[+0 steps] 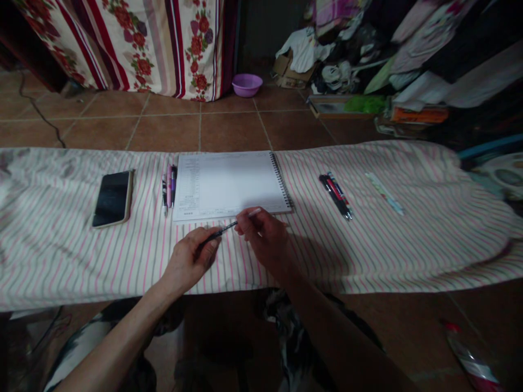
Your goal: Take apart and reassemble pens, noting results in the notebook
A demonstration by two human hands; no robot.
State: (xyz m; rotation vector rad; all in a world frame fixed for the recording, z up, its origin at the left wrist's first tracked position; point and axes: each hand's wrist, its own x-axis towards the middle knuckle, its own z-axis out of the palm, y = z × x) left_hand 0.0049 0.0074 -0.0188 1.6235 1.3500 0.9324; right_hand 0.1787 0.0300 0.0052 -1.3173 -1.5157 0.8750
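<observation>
In the head view, my left hand (190,258) is closed around the dark end of a thin pen (227,226). My right hand (265,237) pinches the same pen near its other end, and a pale tip pokes out past those fingers. Whether that tip is a separate cap I cannot tell. Both hands are over the near edge of an open spiral notebook (241,182), whose page is mostly blank with printed lines down its left side. Its wire binding runs along the right.
Left of the notebook lie several pens (169,188) and a phone (112,198). To the right are more pens (335,195) and a pale patterned strip, perhaps a ruler (384,193). A striped cloth (134,256) covers the table. A purple basin (247,85) stands on the floor beyond.
</observation>
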